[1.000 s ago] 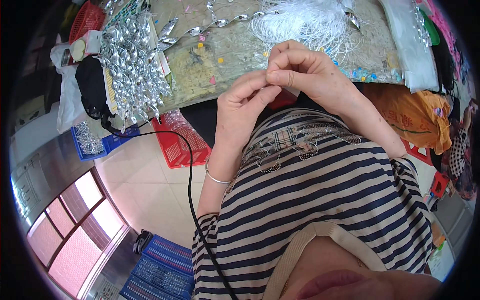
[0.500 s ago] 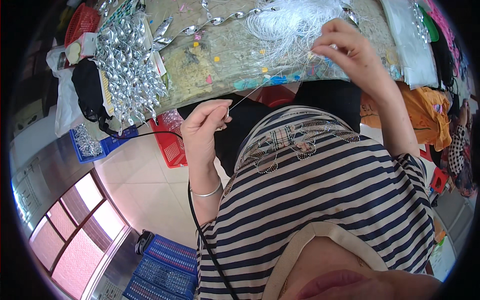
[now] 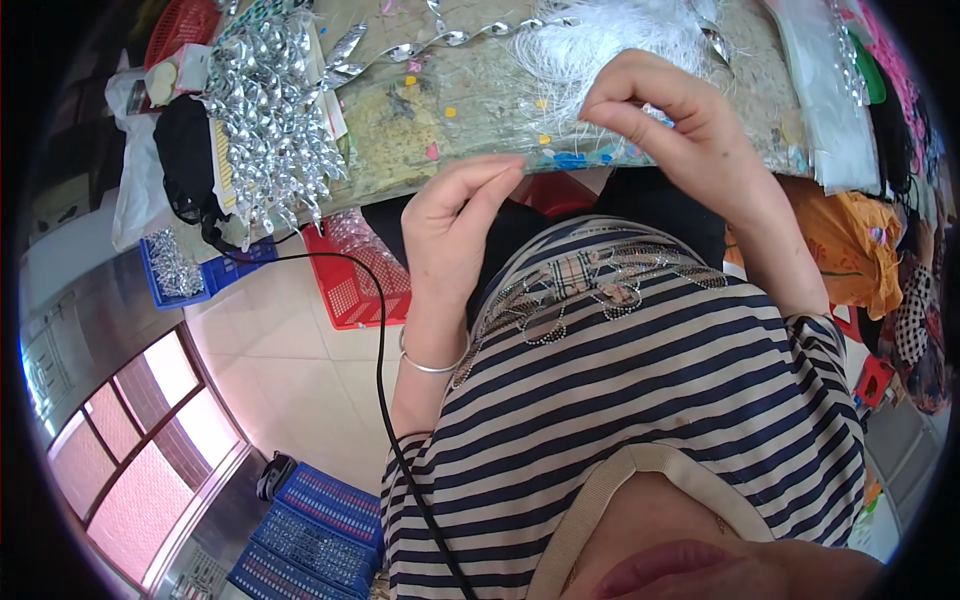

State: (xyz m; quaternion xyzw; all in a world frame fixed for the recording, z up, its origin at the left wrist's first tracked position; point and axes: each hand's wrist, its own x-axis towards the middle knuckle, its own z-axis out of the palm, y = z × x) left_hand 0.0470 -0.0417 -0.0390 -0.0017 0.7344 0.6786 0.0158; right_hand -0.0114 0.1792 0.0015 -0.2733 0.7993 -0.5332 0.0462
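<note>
My left hand [image 3: 458,215] is raised just off the table's front edge, thumb and fingers pinched together. To its right, my right hand [image 3: 675,125] is bent over the front of the table [image 3: 380,150], thumb and forefinger closed at the tips. Whatever either pinch holds is too fine to make out, and no strand shows clearly between them. Behind my right hand lies a loose bundle of white thread [image 3: 565,60]. A chain of twisted silver foil pieces [image 3: 455,38] runs across the table to that bundle.
Many silver twisted strands [image 3: 270,120] hang over the table's left side beside a black pouch [image 3: 185,160]. Clear plastic bags [image 3: 835,130] lie at the right. Below stand a red basket [image 3: 350,290] and a blue tray [image 3: 225,272]. A black cable [image 3: 383,350] passes my left arm.
My left hand has moved right and up, closer to my right hand, which has shifted slightly left. The thin thread earlier stretched from my left hand toward the right no longer shows.
</note>
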